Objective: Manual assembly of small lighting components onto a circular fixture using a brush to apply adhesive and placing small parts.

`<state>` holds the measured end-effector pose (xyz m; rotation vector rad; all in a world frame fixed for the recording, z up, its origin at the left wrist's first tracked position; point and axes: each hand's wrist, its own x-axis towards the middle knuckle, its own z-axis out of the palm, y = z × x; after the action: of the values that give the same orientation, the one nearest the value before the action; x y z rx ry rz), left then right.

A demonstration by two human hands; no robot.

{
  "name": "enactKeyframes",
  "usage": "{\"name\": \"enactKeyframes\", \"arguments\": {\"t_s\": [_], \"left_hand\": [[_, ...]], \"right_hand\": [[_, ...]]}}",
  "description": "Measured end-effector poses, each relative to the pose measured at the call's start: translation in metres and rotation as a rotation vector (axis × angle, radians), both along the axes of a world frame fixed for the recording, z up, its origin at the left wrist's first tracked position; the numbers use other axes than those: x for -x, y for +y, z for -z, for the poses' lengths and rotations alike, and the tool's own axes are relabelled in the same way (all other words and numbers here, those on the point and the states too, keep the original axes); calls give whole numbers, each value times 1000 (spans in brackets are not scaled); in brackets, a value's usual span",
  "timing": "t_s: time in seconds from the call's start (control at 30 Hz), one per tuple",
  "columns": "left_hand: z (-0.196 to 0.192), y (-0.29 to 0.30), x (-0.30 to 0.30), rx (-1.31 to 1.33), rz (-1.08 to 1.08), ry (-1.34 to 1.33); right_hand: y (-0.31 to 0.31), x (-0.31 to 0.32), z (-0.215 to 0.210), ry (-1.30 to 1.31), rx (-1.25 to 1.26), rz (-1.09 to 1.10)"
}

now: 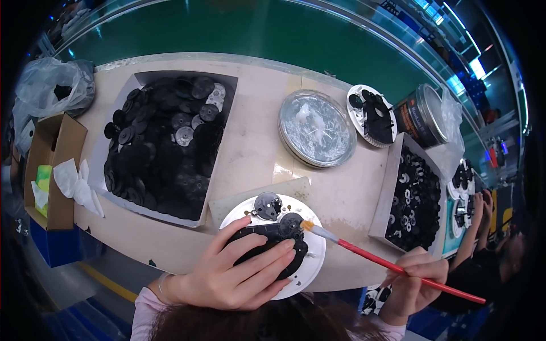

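Observation:
A round white base [314, 266] with black gears and a black housing mounted on it lies at the near edge of the table. My left hand [236, 273] rests over the black housing, fingers spread across it and pressing on it. In my right hand [418, 278] is a paintbrush [375, 257] with a red handle, pinched between thumb and fingers. Its bristles touch or hover just at a dark gear [291, 224] on the base; contact is hard to tell. A round grey part [268, 205] sits at the base's far side.
A large box [213, 190] of black gears stands left, a smaller box [382, 210] of small parts right. Behind are a round dish [317, 128] of pale grease, another white assembly [372, 116] and a tin [422, 117]. At far right are another person's hands [482, 207].

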<state>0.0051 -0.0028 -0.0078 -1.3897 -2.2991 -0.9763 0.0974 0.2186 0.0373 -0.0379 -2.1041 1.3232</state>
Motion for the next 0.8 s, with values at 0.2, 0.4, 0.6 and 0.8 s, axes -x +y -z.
{"name": "enactKeyframes", "arguments": {"t_s": [0.2, 0.4, 0.6, 0.8], "left_hand": [[0, 1, 0, -24, 7, -1], [2, 0, 1, -13, 7, -9], [2, 1, -1, -23, 33, 14], [-1, -8, 0, -59, 52, -61]], "right_hand": [[-6, -9, -6, 28, -78, 80], [7, -7, -8, 106, -120, 24], [41, 45, 3, 130, -127, 48], [57, 97, 7, -225, 306, 46]]}}
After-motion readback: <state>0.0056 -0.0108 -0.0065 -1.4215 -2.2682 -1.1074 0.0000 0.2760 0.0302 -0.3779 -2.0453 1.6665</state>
